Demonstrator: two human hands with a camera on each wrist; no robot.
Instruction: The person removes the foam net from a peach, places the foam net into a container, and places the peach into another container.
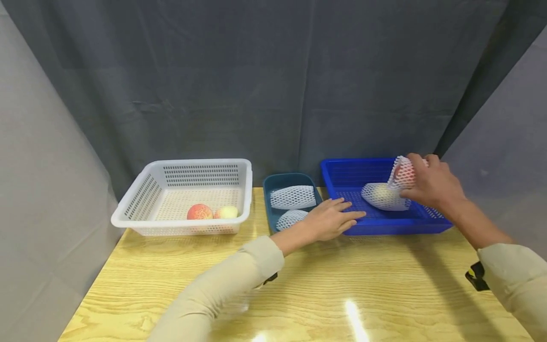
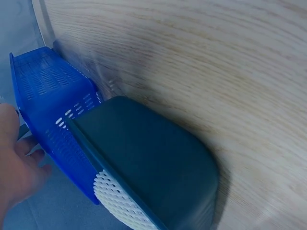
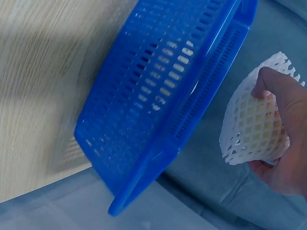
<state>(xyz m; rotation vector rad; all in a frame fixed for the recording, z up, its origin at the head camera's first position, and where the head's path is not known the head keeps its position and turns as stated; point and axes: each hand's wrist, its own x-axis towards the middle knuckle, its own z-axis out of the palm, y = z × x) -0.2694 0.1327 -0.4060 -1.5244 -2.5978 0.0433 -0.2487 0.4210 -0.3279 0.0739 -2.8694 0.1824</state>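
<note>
Seen from the head, the right hand (image 1: pixel 433 183), the nearer, pinched the netted fruit (image 1: pixel 403 175) above the blue basket (image 1: pixel 393 228), toward the spread-fingered left hand's (image 1: pixel 331 220) two o'clock, its long axis unclear.

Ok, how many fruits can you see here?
4: a red fruit and a pale fruit in the white basket, one netted fruit in the blue basket, and a second netted fruit in the right hand. More may be hidden.
</note>
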